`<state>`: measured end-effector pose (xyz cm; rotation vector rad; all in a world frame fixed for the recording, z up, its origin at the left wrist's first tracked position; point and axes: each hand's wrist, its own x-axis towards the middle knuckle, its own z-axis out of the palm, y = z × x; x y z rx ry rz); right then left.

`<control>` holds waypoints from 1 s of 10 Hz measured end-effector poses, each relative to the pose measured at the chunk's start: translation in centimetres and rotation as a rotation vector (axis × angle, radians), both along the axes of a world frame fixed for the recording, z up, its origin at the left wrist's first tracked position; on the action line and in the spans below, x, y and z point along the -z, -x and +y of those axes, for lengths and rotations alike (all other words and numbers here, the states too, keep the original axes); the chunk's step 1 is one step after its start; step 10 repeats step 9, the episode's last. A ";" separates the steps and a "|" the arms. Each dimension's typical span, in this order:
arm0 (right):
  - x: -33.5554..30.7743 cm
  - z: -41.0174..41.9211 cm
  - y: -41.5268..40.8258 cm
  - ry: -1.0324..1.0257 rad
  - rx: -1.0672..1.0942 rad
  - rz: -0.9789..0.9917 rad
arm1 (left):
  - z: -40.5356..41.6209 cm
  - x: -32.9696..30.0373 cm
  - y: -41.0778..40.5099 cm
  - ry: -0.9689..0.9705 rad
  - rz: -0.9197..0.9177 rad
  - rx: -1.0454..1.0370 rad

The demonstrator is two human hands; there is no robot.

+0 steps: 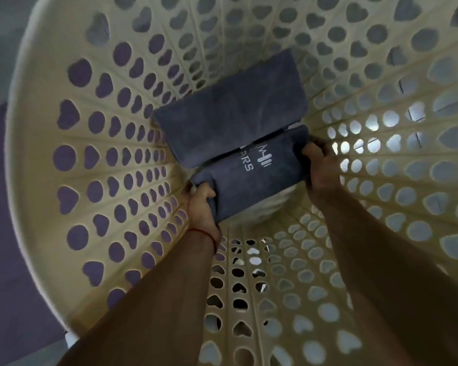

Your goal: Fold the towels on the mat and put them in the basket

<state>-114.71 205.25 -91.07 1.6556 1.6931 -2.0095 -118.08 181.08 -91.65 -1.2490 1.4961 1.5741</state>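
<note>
I look straight down into a cream plastic basket (50, 159) whose walls are pierced with heart-shaped holes. A folded dark blue towel (230, 109) lies at the bottom, on the far side. Just in front of it is a second folded dark blue towel (251, 178) with white lettering on top. My left hand (202, 207) grips its near left end. My right hand (321, 170) grips its right end. Both arms reach deep into the basket. Whether the held towel touches the bottom is hidden.
A purple mat (8, 254) shows outside the basket at the left and through the wall holes. A pale patch of the basket floor (273, 204) shows under the held towel. Bright light comes through the holes on the right.
</note>
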 end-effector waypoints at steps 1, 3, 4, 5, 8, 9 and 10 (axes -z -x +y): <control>0.5 -0.6 -0.7 -0.002 0.033 -0.040 | -0.1 2.1 -0.2 0.047 -0.009 -0.061; -2.3 -1.6 -1.3 -0.290 -0.098 -0.269 | 2.5 -3.8 1.4 0.257 -0.047 0.125; -4.0 -2.3 -0.9 -0.281 -0.111 -0.287 | 3.3 -6.6 1.8 0.372 -0.074 0.130; -5.0 -3.0 -0.3 -0.279 -0.099 -0.294 | 4.1 -8.9 2.0 0.347 -0.085 0.120; -13.7 -6.8 -0.9 -0.384 -0.312 -0.326 | 4.2 -18.6 1.8 0.395 0.178 0.522; -16.6 -8.0 -1.7 -0.420 -0.325 -0.267 | 3.8 -22.7 1.0 0.439 0.325 0.742; -16.6 -8.0 -1.7 -0.420 -0.325 -0.267 | 3.8 -22.7 1.0 0.439 0.325 0.742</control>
